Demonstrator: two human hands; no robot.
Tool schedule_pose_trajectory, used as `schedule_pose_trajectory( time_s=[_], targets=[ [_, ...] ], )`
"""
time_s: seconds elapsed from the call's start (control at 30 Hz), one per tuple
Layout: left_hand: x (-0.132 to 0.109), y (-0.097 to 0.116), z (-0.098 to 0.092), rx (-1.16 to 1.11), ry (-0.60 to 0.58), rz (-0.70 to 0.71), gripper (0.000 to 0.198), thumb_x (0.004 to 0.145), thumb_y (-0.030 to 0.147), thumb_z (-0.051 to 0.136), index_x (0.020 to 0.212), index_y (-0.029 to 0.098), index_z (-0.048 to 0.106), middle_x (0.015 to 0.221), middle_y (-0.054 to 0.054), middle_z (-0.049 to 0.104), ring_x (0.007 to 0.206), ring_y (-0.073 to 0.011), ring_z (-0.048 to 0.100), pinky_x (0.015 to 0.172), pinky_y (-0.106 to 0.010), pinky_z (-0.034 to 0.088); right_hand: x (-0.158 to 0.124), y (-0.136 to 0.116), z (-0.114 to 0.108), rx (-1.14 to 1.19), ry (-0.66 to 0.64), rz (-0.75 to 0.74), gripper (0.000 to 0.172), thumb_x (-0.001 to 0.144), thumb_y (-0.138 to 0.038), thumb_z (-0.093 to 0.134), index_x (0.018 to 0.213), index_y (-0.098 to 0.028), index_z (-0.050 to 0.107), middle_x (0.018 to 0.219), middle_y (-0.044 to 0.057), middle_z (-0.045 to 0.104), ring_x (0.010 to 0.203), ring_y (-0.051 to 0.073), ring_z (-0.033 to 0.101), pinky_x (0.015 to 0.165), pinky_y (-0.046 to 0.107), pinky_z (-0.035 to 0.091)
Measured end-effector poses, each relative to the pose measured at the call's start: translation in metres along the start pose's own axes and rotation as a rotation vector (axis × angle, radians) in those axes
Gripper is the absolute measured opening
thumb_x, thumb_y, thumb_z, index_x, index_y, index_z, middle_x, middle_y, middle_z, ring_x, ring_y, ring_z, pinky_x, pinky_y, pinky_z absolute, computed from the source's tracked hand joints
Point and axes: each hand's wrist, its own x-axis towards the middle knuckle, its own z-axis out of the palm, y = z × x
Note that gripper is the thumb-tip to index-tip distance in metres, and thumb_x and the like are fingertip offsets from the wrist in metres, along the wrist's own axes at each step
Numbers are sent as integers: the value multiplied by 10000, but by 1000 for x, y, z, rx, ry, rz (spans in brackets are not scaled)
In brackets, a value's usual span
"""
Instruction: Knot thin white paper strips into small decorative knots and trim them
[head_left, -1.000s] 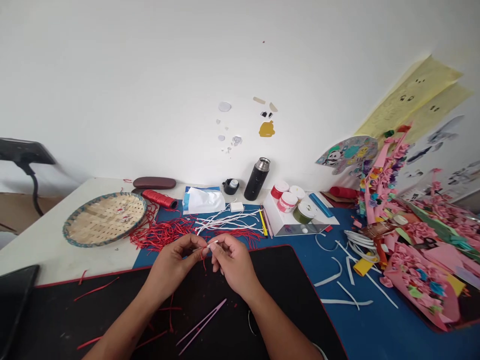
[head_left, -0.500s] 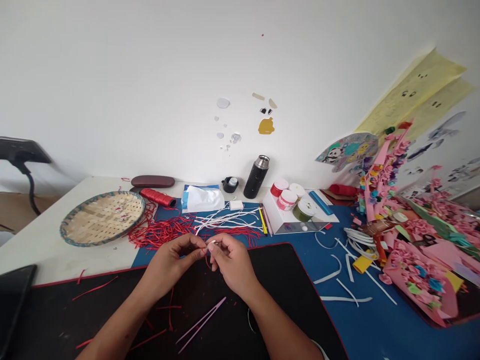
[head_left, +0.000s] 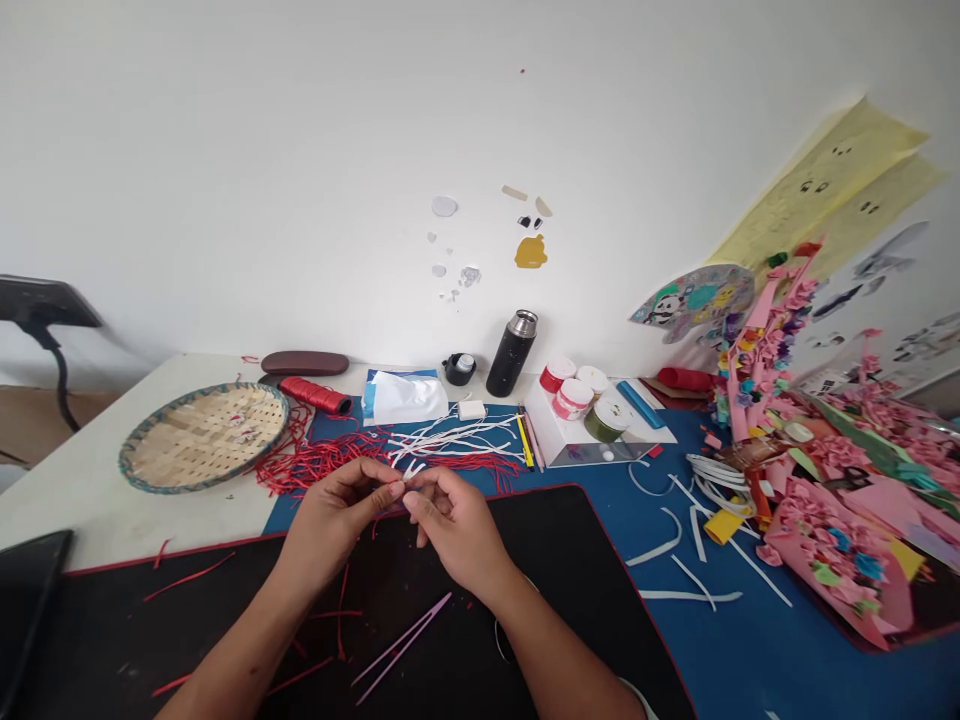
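One small, white, splay-ended piece point(head_left: 412, 471) is fingertip-pinched by left hand point(head_left: 341, 510) and right hand point(head_left: 457, 520), presumably for fine control.

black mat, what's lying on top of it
Purple tweezers, red cord pieces and a thin curved strand show on the black mat. The left forearm and right forearm cover parts of it, so anything beneath them can't be seen.

The held white piece point(head_left: 412, 470) looks matt, the basket point(head_left: 187, 445) rough woven bamboo, the red thread point(head_left: 311, 394) glossy, the flask's neck point(head_left: 523, 322) shiny metal.
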Motion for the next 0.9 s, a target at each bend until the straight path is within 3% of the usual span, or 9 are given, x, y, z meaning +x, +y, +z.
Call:
schedule_pose_trajectory(
  time_s=[0.33,0.57,0.9],
  targets=[
    [-1,0,2,-56,-14,-9,228,741,422,911,800,226,812,781,-20,785,730,-202,709,694,-299,599,1,-6,0,-57,1,31,238,977,-418,660,895,-197,631,675,-40,617,517,110,568,547,236,447],
    [-1,2,3,-151,-16,-65,320,719,491,935,807,213,803,788,-24,768,680,-197,695,687,-333,614,-1,-8,0,-48,9,33,227,990,-399,649,892,-194,642,680,-34,628,528,111,571,553,235,443],
    [1,-1,3,-177,-45,-58,365,769,535,905,788,214,734,729,15,719,652,-167,662,678,-292,559,-2,-13,1,-78,-8,-3,238,1020,-383,612,890,-190,664,588,-50,577,517,119,535,571,238,418]
  ],
)
